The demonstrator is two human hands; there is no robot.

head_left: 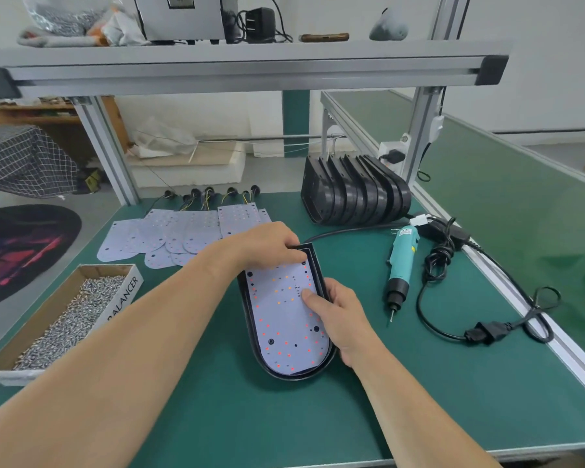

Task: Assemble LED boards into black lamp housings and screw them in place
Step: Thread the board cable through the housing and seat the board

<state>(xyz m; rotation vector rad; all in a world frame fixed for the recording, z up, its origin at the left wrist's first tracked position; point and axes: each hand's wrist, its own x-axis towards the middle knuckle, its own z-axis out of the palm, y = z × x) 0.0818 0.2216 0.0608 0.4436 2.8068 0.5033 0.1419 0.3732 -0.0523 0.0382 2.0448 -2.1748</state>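
A black lamp housing point(318, 268) lies flat on the green table in front of me, with a white LED board point(284, 319) dotted with red and orange LEDs lying inside it. My left hand point(267, 244) grips the housing's far end, its fingers curled over the rim and onto the board's top edge. My right hand point(341, 315) holds the housing's right side, and its thumb presses on the board's middle.
Several loose LED boards point(179, 234) with wired plugs lie fanned out behind. A row of black housings point(355, 194) stands at the back right. A teal electric screwdriver point(399, 265) and its black cable point(480, 329) lie to the right. A cardboard box of screws point(65, 315) sits at the left.
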